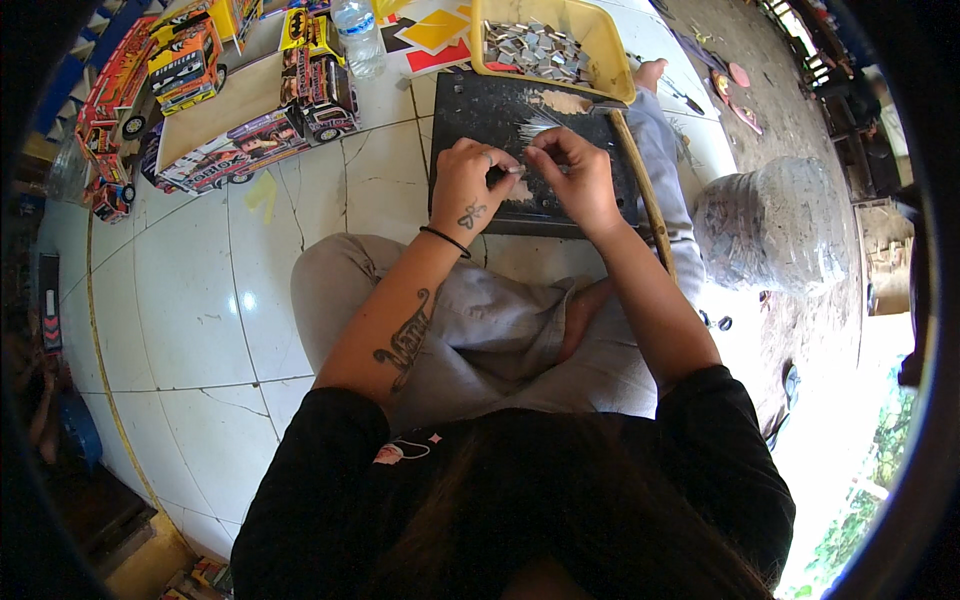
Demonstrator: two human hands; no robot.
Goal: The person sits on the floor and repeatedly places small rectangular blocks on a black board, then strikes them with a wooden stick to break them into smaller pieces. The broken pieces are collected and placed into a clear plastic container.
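My left hand (468, 187) is closed in a pinch over the near part of a black board (470, 115), with a small greyish metal piece (517, 170) at its fingertips. Close beside it, my right hand (578, 175) has its thumb and forefinger pressed together; what lies between them is too small to make out. Just beyond the hands, a bunch of thin silvery wires or nails (538, 126) lies on the board. A hammer with a wooden handle (648, 195) rests along the board's right side, against my leg.
A yellow plastic tray (622, 75) of small flat metal pieces stands behind the board. At the left are colourful toy trucks (240, 140) and a water bottle (358, 38). Coloured sheets (437, 32) lie behind. A bulky plastic-wrapped bundle (775, 225) stands right, past the tiled floor's edge.
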